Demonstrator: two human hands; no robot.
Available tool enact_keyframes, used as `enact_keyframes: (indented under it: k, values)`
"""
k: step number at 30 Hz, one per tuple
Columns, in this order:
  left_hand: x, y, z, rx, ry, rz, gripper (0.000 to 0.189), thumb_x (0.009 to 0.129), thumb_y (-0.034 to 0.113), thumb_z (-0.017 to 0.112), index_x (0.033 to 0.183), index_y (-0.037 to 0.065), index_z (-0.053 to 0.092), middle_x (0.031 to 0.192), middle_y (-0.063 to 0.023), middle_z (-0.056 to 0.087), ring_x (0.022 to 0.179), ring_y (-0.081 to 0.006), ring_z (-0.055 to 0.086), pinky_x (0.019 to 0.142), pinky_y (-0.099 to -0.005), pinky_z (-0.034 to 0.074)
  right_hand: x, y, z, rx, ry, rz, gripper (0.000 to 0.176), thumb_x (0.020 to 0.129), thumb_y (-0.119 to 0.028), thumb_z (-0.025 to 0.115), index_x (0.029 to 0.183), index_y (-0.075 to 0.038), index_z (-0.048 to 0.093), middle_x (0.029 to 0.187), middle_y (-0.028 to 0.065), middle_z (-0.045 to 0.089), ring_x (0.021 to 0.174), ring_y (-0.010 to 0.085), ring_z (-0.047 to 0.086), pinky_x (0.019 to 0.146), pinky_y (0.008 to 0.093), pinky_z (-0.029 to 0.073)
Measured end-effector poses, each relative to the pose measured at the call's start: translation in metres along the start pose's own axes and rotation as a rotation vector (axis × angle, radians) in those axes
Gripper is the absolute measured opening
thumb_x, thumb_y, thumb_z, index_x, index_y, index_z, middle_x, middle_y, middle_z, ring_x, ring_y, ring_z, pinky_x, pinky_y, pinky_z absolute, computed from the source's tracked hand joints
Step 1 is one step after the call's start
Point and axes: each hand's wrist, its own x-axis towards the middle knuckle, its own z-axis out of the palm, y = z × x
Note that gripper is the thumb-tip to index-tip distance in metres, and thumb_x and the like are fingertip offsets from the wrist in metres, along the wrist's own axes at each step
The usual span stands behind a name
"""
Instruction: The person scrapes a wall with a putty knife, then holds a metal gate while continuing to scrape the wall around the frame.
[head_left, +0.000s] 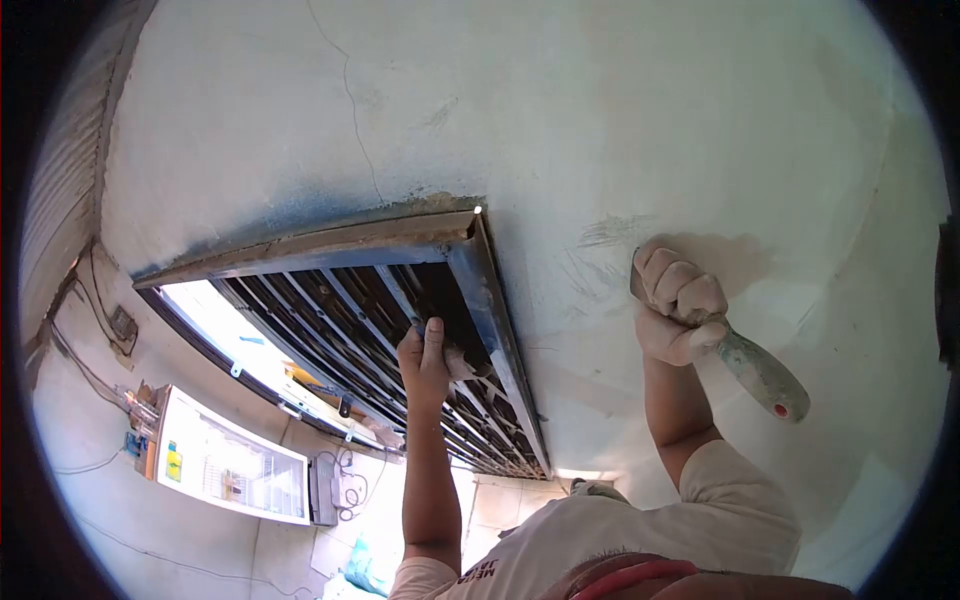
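Note:
My right hand point(678, 305) is closed around a scraper point(762, 376), its worn green-grey handle with a red dot pointing down to the right. The blade edge shows beside my fingers, against the pale wall point(560, 120). Scratch marks and a damp-looking patch lie near the hand on the wall. My left hand point(428, 362) is raised at the dark metal window grille point(350, 310), thumb up, fingers wrapped round what appears to be a bar. A brown and blue frame point(330, 240) surrounds the grille.
A lit glass cabinet point(232, 458) stands at the lower left, with coiled cables point(352, 490) beside it. Wires and a socket box point(122, 322) are on the left wall. A corrugated surface point(68, 150) runs along the upper left edge. A long crack runs down the wall above the frame.

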Motion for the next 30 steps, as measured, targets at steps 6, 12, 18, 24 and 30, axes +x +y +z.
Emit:
enact_keyframes:
  k: [6, 12, 18, 24, 30]
  values:
    - [-0.001, 0.009, 0.005, 0.049, 0.01, -0.004, 0.033, 0.093, 0.029, 0.051, 0.072, 0.004, 0.051, 0.061, 0.0065, 0.045, 0.056, -0.0029, 0.037, 0.049, -0.0195, 0.029, 0.005, -0.004, -0.003, -0.015, -0.041, 0.047, 0.049, 0.09, -0.054, 0.04, 0.065, -0.013, 0.028, 0.053, -0.0023, 0.028, 0.047, 0.0123, 0.025, 0.049, 0.0296, 0.024]
    - [0.001, -0.005, 0.002, 0.065, 0.054, 0.042, 0.033, 0.093, 0.031, 0.052, 0.074, 0.004, 0.052, 0.06, 0.0064, 0.046, 0.054, -0.003, 0.036, 0.049, -0.0193, 0.028, 0.006, -0.07, -0.024, 0.073, -0.013, 0.359, 0.037, 0.086, -0.028, 0.052, 0.057, -0.013, 0.035, 0.056, 0.0015, 0.035, 0.052, 0.0184, 0.033, 0.051, 0.0344, 0.029]
    - [-0.001, -0.004, 0.0, 0.019, 0.022, -0.02, 0.032, 0.093, 0.03, 0.052, 0.074, 0.004, 0.053, 0.061, 0.0067, 0.045, 0.056, -0.003, 0.036, 0.049, -0.0195, 0.028, -0.002, -0.034, 0.001, -0.651, -0.221, 0.212, 0.008, 0.07, 0.005, 0.063, 0.07, -0.002, 0.058, 0.067, 0.008, 0.058, 0.057, 0.0231, 0.053, 0.058, 0.0373, 0.046]
    - [-0.001, -0.005, 0.004, 0.019, 0.054, -0.011, 0.031, 0.094, 0.028, 0.05, 0.073, 0.006, 0.052, 0.058, 0.0066, 0.045, 0.051, -0.0023, 0.037, 0.047, -0.0182, 0.028, -0.033, -0.046, -0.017, -0.309, 0.022, -0.151, 0.007, 0.079, -0.008, 0.061, 0.075, -0.003, 0.058, 0.072, 0.011, 0.059, 0.064, 0.0285, 0.059, 0.066, 0.041, 0.051]
    - [-0.001, -0.003, 0.005, 0.039, 0.07, -0.022, 0.031, 0.093, 0.028, 0.051, 0.072, 0.006, 0.051, 0.058, 0.0065, 0.044, 0.051, -0.0025, 0.036, 0.047, -0.0188, 0.027, 0.003, -0.028, -0.028, 0.08, -0.063, 0.044, 0.037, 0.088, -0.032, 0.045, 0.059, -0.01, 0.039, 0.057, 0.0042, 0.048, 0.053, 0.0176, 0.046, 0.053, 0.0333, 0.041]
